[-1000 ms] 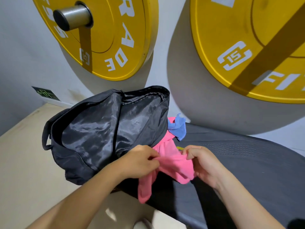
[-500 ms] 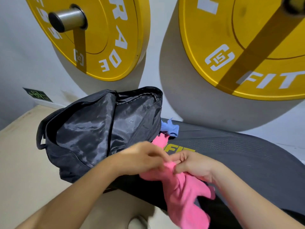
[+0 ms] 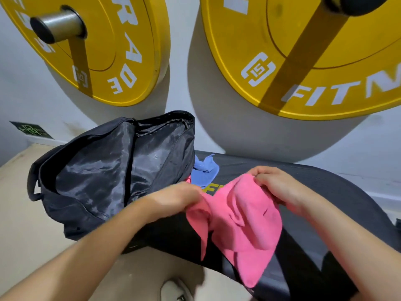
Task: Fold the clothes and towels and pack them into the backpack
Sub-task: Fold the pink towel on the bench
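Under one plate [image 3: 249, 35] ("15", "FITN"), hands [image 3: 178, 198] [image 3: 280, 187] grip pink towel [image 3: 238, 216].

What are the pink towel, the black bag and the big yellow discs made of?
The towel looks like soft, matte, fuzzy cloth, maybe microfibre: it hangs in limp folds. The bag seems thin nylon or polyester: glossy, crinkled highlights. The discs look like smooth, matte rubber or coated plastic with white lettering; I can't tell which.
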